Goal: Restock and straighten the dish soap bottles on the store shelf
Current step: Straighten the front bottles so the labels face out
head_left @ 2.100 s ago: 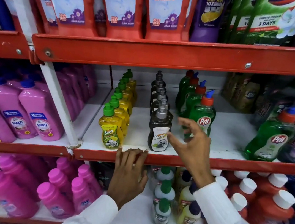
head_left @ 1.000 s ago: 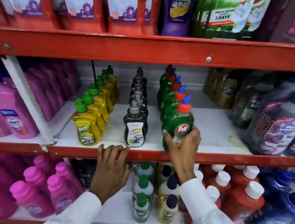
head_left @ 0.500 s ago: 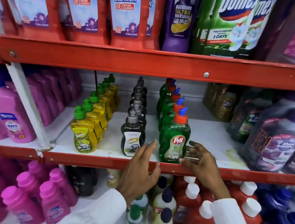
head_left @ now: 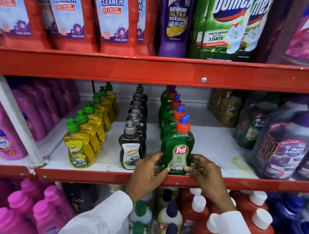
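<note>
The left hand (head_left: 148,171), which lay flat on the red metal shelf edge (head_left: 84,175) two seconds ago, now cups the left side of the front green plastic Pril dish soap bottle (head_left: 178,149). The right hand (head_left: 204,174), open half a second ago, now presses its other side.

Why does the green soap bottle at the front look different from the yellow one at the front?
The green Pril bottle has an orange cap with a blue tip; the yellow Super bottle has a green cap. The green one stands taller and is held at its base by the left hand and right hand; nobody touches the yellow one. Both stand upright at the front of their rows on the same shelf, labels facing out.
</note>
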